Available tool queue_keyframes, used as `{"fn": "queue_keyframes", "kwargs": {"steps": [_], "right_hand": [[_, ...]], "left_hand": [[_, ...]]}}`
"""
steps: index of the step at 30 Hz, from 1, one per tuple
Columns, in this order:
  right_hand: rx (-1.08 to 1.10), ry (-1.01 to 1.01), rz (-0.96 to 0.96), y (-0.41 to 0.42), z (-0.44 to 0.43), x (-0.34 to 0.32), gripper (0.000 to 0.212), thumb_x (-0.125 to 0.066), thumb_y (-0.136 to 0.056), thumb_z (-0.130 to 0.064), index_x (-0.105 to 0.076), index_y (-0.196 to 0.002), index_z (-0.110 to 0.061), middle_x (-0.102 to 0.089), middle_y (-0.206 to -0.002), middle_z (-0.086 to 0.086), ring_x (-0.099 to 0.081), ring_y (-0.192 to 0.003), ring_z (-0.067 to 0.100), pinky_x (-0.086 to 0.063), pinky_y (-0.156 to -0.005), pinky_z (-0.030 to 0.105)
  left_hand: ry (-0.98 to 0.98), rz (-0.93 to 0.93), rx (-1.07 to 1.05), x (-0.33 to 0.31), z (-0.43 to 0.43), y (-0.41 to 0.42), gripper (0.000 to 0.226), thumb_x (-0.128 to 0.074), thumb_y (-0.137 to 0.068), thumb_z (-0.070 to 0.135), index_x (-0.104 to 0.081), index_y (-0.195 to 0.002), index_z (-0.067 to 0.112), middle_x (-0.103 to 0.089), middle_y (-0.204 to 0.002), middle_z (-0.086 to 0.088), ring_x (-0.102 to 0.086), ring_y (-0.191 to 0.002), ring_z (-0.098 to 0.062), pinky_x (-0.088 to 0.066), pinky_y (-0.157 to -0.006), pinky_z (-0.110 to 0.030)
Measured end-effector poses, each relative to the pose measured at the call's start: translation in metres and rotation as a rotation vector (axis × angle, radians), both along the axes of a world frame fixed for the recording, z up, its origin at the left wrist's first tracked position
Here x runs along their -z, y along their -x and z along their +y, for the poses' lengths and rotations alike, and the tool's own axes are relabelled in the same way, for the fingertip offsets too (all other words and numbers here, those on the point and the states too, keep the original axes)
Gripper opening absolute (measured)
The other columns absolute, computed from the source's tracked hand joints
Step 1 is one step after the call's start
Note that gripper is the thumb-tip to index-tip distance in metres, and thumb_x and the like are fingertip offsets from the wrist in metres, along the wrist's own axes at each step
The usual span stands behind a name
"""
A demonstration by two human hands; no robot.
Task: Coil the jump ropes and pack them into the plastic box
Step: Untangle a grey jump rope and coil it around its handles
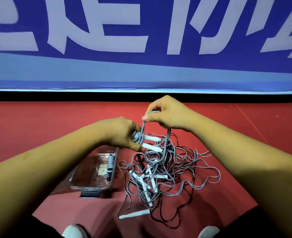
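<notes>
Grey rope pinched by R hand, L hand fingers grip white handles; banner text cropped.

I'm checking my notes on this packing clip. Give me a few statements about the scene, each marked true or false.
1. The left hand grips two white handles. True.
2. The plastic box is empty. False: one coiled rope lies inside, by its right wall.
3. The right hand pinches a loop of grey cord. True.
4. The tangled pile sits inside the box. False: it lies on the red floor, right of the box.
</notes>
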State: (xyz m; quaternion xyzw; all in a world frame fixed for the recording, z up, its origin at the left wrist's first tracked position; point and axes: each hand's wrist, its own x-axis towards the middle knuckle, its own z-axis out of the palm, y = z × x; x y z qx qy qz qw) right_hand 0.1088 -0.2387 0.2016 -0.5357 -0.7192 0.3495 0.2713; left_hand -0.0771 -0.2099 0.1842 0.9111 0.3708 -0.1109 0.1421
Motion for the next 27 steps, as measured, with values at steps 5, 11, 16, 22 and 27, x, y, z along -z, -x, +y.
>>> {"fn": "queue_keyframes", "kwargs": {"steps": [5, 11, 16, 22, 27], "right_hand": [[0.036, 0.095, 0.245, -0.02, 0.007, 0.01, 0.008, -0.069, -0.087, -0.01, -0.064, -0.088, -0.003, -0.042, -0.05, 0.002, -0.032, -0.046, 0.015, -0.025, -0.049, 0.025], [-0.008, 0.199, 0.415, -0.014, 0.004, 0.024, 0.037, -0.049, -0.092, 0.005, -0.067, -0.072, -0.021, -0.043, -0.057, 0.005, -0.03, -0.05, 0.012, -0.023, -0.051, 0.024], [-0.027, 0.346, 0.354, -0.01, 0.006, 0.027, 0.021, -0.039, -0.105, -0.02, -0.059, -0.101, -0.016, -0.037, -0.065, 0.004, -0.027, -0.049, 0.012, -0.024, -0.046, 0.02], [-0.006, 0.338, 0.096, 0.003, -0.005, 0.021, 0.036, -0.031, -0.08, 0.008, -0.057, -0.095, -0.012, -0.042, -0.054, 0.005, -0.028, -0.039, 0.013, -0.025, -0.043, 0.02], [0.034, 0.239, 0.013, 0.028, -0.007, 0.008, 0.032, -0.033, -0.077, 0.01, -0.061, -0.085, -0.004, -0.048, -0.049, 0.007, -0.033, -0.034, 0.013, -0.027, -0.041, 0.018]], "left_hand": [[0.453, -0.404, -0.042, -0.014, -0.003, 0.011, 0.023, -0.075, -0.087, 0.016, -0.056, -0.075, 0.021, -0.055, -0.055, 0.005, -0.045, -0.047, -0.009, -0.037, -0.047, -0.021], [0.7, -0.85, -0.237, -0.023, -0.005, 0.012, 0.028, -0.067, -0.08, 0.016, -0.052, -0.101, 0.008, -0.055, -0.062, -0.011, -0.034, -0.046, -0.016, -0.028, -0.042, -0.021], [0.624, -1.057, -0.381, -0.027, 0.007, 0.011, 0.045, -0.063, -0.089, 0.001, -0.055, -0.124, 0.028, -0.056, -0.074, -0.021, -0.029, -0.049, -0.017, -0.024, -0.048, -0.024], [0.439, -1.041, -0.628, -0.024, 0.033, 0.028, 0.025, -0.07, -0.085, 0.003, -0.053, -0.098, 0.016, -0.061, -0.076, -0.023, -0.035, -0.047, -0.018, -0.027, -0.052, -0.028], [0.13, -0.702, -0.54, -0.014, 0.044, 0.038, 0.034, -0.077, -0.079, 0.006, -0.049, -0.095, 0.014, -0.066, -0.072, -0.006, -0.06, -0.048, -0.022, -0.043, -0.05, -0.028]]}}
